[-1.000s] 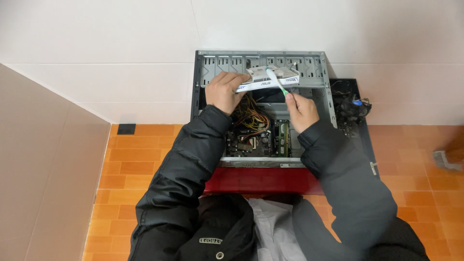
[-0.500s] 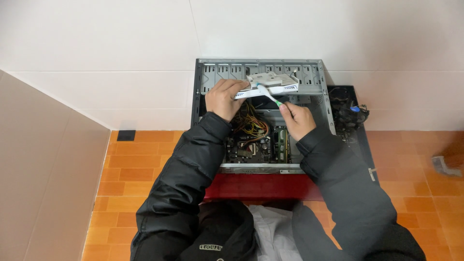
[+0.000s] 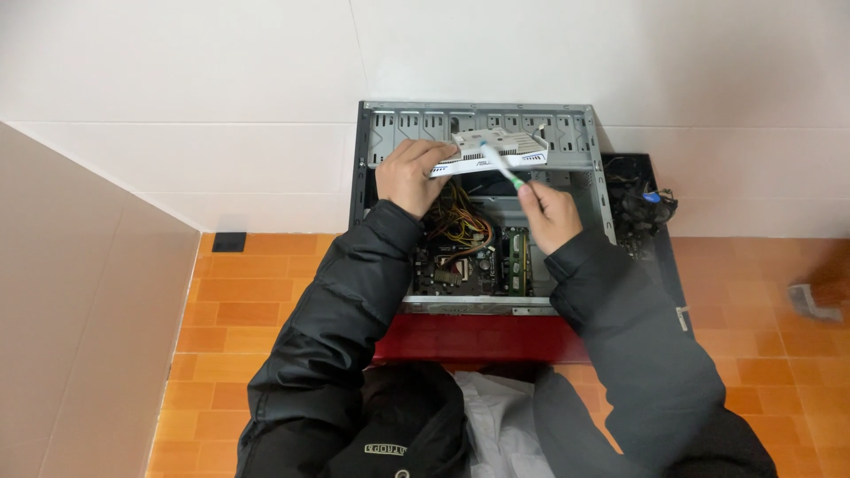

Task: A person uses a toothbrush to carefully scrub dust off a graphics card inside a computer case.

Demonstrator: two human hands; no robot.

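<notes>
Open computer case (image 3: 575, 142) containing one motherboard (image 3: 465, 261) and cable bundle (image 3: 456, 217); left hand (image 3: 409, 175) fingers clasp one white graphics card (image 3: 491, 150), right hand (image 3: 551, 212) fingers pinch one toothbrush (image 3: 502, 166).

The open computer case (image 3: 478, 124) offers room only over the motherboard (image 3: 469, 265); a cable bundle (image 3: 460, 221) crowds its left, and the white wall (image 3: 266, 88) blocks passage behind.

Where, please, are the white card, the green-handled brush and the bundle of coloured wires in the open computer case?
white card (image 3: 482, 150), head view, on its flat middle.
green-handled brush (image 3: 501, 166), head view, on its shaft.
coloured wires (image 3: 460, 223), head view, on the bundle's middle.
</notes>
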